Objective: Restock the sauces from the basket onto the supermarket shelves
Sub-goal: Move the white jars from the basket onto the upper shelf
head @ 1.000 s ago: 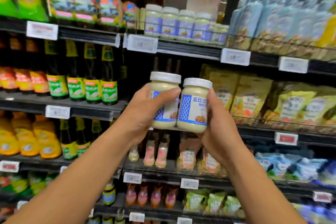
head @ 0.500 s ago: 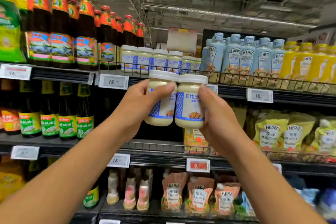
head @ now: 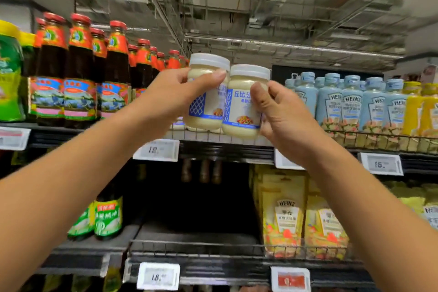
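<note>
Two white-lidded jars of pale sauce with blue-and-white labels are held side by side in front of the top shelf (head: 225,149). My left hand (head: 170,99) grips the left jar (head: 208,104), thumb across its shoulder. My right hand (head: 282,114) grips the right jar (head: 244,106) from its right side. Both jars are upright, touching each other, with their bases just above the shelf's wire rail. Bottoms of matching jars on the shelf peek out below them. The basket is out of view.
Dark sauce bottles with red caps (head: 80,71) stand left of the jars on the top shelf. Pale blue Heinz squeeze bottles (head: 350,102) and yellow ones (head: 419,106) stand to the right. Below are yellow Heinz pouches (head: 284,216), green-labelled bottles (head: 106,216) and price tags (head: 156,149).
Both hands have lifted the two jars from the middle shelf's height to the top shelf. The view has tilted upward, and the ceiling now fills the upper part.
</note>
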A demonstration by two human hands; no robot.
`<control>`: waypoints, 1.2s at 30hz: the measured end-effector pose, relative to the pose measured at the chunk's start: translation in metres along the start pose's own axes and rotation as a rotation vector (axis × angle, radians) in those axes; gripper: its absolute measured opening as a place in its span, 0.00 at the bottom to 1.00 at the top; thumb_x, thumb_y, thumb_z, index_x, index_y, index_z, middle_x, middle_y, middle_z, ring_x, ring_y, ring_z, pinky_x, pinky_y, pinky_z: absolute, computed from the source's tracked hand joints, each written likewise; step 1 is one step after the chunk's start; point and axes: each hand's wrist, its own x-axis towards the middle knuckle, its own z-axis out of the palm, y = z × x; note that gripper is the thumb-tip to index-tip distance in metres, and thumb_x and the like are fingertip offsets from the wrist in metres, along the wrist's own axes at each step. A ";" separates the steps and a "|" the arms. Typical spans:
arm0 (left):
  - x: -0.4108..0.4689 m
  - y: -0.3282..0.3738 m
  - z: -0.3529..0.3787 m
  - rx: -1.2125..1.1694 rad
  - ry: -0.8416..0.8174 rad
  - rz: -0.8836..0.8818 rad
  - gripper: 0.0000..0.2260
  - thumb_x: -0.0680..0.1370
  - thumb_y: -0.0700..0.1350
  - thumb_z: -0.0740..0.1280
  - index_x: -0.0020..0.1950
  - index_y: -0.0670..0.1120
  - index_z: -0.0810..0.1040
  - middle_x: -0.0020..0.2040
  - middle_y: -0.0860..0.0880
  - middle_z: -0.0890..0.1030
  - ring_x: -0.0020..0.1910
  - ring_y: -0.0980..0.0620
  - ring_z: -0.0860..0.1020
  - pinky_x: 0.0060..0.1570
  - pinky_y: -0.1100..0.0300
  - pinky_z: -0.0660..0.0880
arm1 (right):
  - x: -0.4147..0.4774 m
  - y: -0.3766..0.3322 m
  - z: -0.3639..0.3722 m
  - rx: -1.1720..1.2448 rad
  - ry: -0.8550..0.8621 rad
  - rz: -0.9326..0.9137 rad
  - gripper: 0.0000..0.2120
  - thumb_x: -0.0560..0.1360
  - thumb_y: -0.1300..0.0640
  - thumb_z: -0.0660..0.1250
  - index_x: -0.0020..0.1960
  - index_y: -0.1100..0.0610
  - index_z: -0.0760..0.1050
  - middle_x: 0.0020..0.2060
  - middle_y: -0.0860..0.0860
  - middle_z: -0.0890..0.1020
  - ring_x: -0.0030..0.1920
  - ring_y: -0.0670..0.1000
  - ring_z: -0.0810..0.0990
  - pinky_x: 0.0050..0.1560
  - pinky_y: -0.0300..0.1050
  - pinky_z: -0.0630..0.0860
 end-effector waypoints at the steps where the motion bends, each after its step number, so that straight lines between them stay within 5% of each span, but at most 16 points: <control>1: 0.009 0.002 -0.010 0.034 -0.011 0.013 0.17 0.73 0.56 0.74 0.53 0.45 0.85 0.53 0.42 0.86 0.53 0.41 0.84 0.54 0.40 0.80 | 0.011 -0.002 0.004 0.008 -0.011 -0.004 0.37 0.58 0.32 0.77 0.58 0.55 0.77 0.56 0.56 0.84 0.59 0.57 0.83 0.57 0.70 0.77; 4: 0.033 0.006 -0.040 0.136 -0.034 0.053 0.20 0.72 0.59 0.74 0.54 0.44 0.84 0.52 0.46 0.86 0.52 0.48 0.85 0.49 0.54 0.82 | 0.043 -0.007 0.016 -0.013 -0.012 -0.029 0.31 0.63 0.39 0.75 0.58 0.57 0.76 0.56 0.55 0.84 0.59 0.56 0.83 0.55 0.69 0.79; 12: 0.074 -0.019 -0.084 0.178 -0.022 0.004 0.27 0.65 0.56 0.76 0.61 0.47 0.81 0.53 0.51 0.86 0.53 0.54 0.84 0.47 0.59 0.81 | 0.098 0.008 0.042 -0.138 0.034 0.015 0.23 0.72 0.48 0.72 0.60 0.63 0.76 0.57 0.59 0.83 0.59 0.58 0.82 0.62 0.67 0.75; 14: 0.079 -0.030 -0.091 0.186 -0.026 -0.037 0.27 0.64 0.55 0.77 0.61 0.47 0.81 0.53 0.50 0.86 0.52 0.54 0.84 0.49 0.57 0.80 | 0.106 0.019 0.045 -0.171 0.043 0.029 0.20 0.75 0.51 0.72 0.60 0.63 0.77 0.56 0.59 0.84 0.59 0.57 0.82 0.61 0.60 0.78; 17: 0.085 -0.046 -0.098 0.222 -0.014 -0.094 0.28 0.62 0.55 0.78 0.59 0.46 0.81 0.51 0.50 0.86 0.52 0.54 0.84 0.54 0.52 0.79 | 0.113 0.035 0.046 -0.303 0.030 0.055 0.17 0.75 0.49 0.72 0.58 0.59 0.80 0.52 0.52 0.85 0.55 0.49 0.83 0.47 0.39 0.78; 20: 0.088 -0.057 -0.104 0.261 0.002 -0.118 0.28 0.62 0.56 0.78 0.58 0.47 0.79 0.46 0.54 0.87 0.47 0.59 0.85 0.41 0.62 0.80 | 0.115 0.047 0.045 -0.377 0.004 0.093 0.13 0.73 0.48 0.74 0.52 0.55 0.83 0.44 0.47 0.87 0.45 0.41 0.84 0.38 0.33 0.75; 24: 0.087 -0.069 -0.110 0.290 -0.008 -0.151 0.28 0.60 0.54 0.79 0.57 0.48 0.78 0.44 0.53 0.87 0.43 0.60 0.85 0.31 0.70 0.76 | 0.117 0.059 0.042 -0.483 -0.068 0.148 0.19 0.66 0.42 0.78 0.47 0.56 0.84 0.41 0.50 0.87 0.41 0.41 0.83 0.36 0.38 0.78; 28: 0.082 -0.079 -0.116 0.351 -0.033 -0.167 0.27 0.59 0.58 0.79 0.55 0.52 0.79 0.45 0.54 0.86 0.44 0.61 0.84 0.33 0.69 0.76 | 0.117 0.060 0.043 -0.577 -0.120 0.177 0.47 0.55 0.34 0.77 0.58 0.70 0.78 0.55 0.69 0.79 0.45 0.52 0.80 0.49 0.56 0.83; 33: 0.077 -0.083 -0.122 0.336 -0.083 -0.201 0.27 0.59 0.56 0.79 0.57 0.53 0.82 0.47 0.53 0.86 0.49 0.57 0.84 0.50 0.58 0.80 | 0.119 0.062 0.040 -0.598 -0.112 0.221 0.40 0.57 0.36 0.78 0.56 0.65 0.80 0.55 0.65 0.81 0.53 0.56 0.83 0.52 0.54 0.83; 36: 0.075 -0.084 -0.123 0.298 -0.096 -0.206 0.26 0.61 0.52 0.79 0.59 0.52 0.82 0.48 0.53 0.86 0.50 0.56 0.84 0.50 0.59 0.81 | 0.119 0.062 0.039 -0.606 -0.124 0.247 0.43 0.56 0.37 0.79 0.60 0.67 0.78 0.56 0.66 0.80 0.54 0.57 0.83 0.52 0.51 0.83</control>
